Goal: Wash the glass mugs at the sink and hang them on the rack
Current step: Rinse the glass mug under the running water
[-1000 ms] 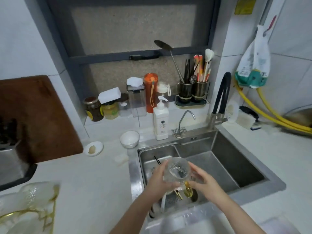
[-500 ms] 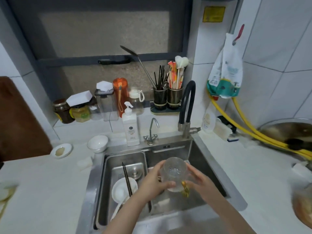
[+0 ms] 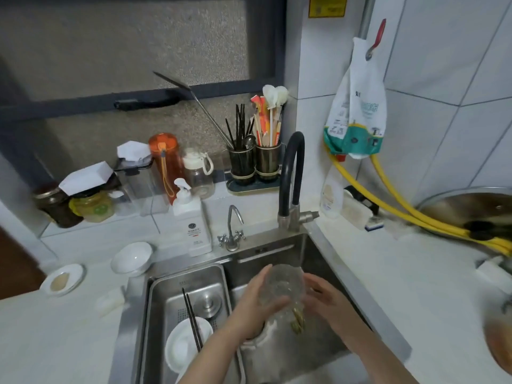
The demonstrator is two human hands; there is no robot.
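Glass mug (image 3: 282, 286) over the sink (image 3: 318, 245): my left hand (image 3: 256, 303) wraps its body, right hand (image 3: 322, 296) cups it, fingers relaxed. Wet, slippery, breakable; 2-handed grip near handle judged safest.

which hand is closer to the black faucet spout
Right. The right hand sits on the right side of the glass mug, almost under the black faucet spout. The left hand grips the mug's left side, farther from the spout.
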